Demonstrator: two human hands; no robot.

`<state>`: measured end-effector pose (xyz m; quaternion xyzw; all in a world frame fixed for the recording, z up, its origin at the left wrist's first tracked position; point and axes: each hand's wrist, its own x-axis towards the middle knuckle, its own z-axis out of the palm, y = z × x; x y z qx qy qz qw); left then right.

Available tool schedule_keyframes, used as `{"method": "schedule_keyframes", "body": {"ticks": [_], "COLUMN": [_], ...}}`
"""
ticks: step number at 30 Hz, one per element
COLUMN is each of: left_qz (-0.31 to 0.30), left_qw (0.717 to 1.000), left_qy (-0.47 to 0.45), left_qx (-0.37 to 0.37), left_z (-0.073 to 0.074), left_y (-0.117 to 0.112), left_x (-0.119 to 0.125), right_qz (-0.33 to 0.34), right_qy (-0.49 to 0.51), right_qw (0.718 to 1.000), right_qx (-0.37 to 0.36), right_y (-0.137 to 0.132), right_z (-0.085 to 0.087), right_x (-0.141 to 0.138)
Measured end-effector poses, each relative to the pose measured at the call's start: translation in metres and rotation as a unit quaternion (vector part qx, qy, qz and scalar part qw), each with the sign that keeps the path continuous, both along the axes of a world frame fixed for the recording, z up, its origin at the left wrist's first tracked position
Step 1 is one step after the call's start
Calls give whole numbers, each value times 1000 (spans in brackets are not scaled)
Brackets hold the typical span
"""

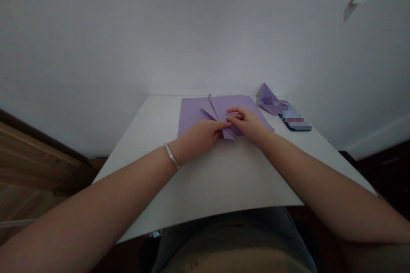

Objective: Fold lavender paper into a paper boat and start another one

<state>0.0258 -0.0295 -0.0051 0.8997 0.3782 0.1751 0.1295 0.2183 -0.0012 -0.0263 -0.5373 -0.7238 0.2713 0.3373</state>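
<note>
A folded purple paper crane [212,107] is over purple paper sheets, its thin pointed neck toward the wall and a folded part [229,134] toward me. My left hand [200,136], with a silver bangle at the wrist, is closed on the crane's near part, thumb on top and the other fingers mostly hidden. My right hand [246,121] meets it from the right, its bent fingertips at the crane's right side beside my left thumb tip. The right thumb is hidden, as is part of the crane under the fingers.
Purple paper sheets [188,113] lie on a white table [224,179] against a white wall. Another folded purple paper piece [268,101] stands at the back right, touching a phone [297,128] with a blurred screen. Wooden furniture [35,166] is at the left.
</note>
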Motion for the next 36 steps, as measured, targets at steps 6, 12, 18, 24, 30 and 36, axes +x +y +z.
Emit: {"method": "schedule_keyframes", "body": {"ticks": [6, 12, 18, 24, 30, 36], "left_qz": [37, 22, -17, -37, -13, -14], "left_qw": [989, 960, 934, 917, 930, 951], "left_qy": [110, 213, 232, 228, 194, 175], "left_qx": [96, 178, 272, 325, 313, 254], "left_z": [4, 7, 9, 6, 0, -4], "left_y": [-5, -7, -8, -7, -3, -1], "left_x": [-1, -3, -3, -2, -5, -3], "right_qz": [70, 113, 143, 214, 184, 159], "right_qy": [-4, -28, -131, -215, -314, -378], "right_qw": [998, 993, 980, 948, 919, 899], "right_qx": [2, 25, 53, 96, 153, 154], "right_y": [-3, -7, -13, -14, -16, -19], "right_z": [0, 3, 20, 25, 25, 31], "right_x": [-2, -5, 1, 6, 2, 2]}}
